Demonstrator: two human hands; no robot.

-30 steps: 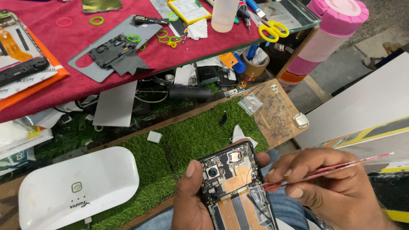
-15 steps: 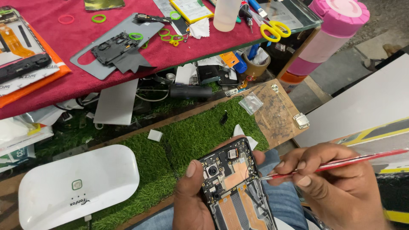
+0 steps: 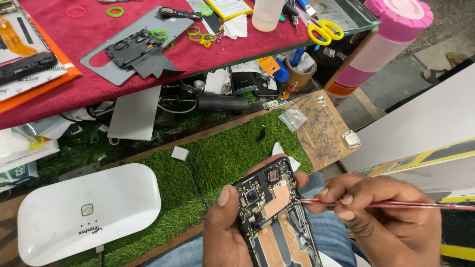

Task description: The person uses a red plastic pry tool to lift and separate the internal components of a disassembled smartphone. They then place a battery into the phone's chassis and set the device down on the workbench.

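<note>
My left hand grips an opened smartphone with its back cover off, showing the black board, camera and copper-coloured shields. My thumb lies along its left edge. My right hand pinches red tweezers like a pen. Their tip touches the right edge of the phone's board, near the middle. Both hands hover over my lap in blue jeans, at the near edge of a green turf mat.
A white rounded device lies on the turf at left. Behind it, a red-clothed bench carries a grey phone back plate, green rings, yellow scissors and a bottle. A wooden board with small screws sits at right, a pink cylinder beyond.
The tweezers' tip has slid up along the phone's right edge, and the right hand has shifted slightly right. The left hand still holds the phone.
</note>
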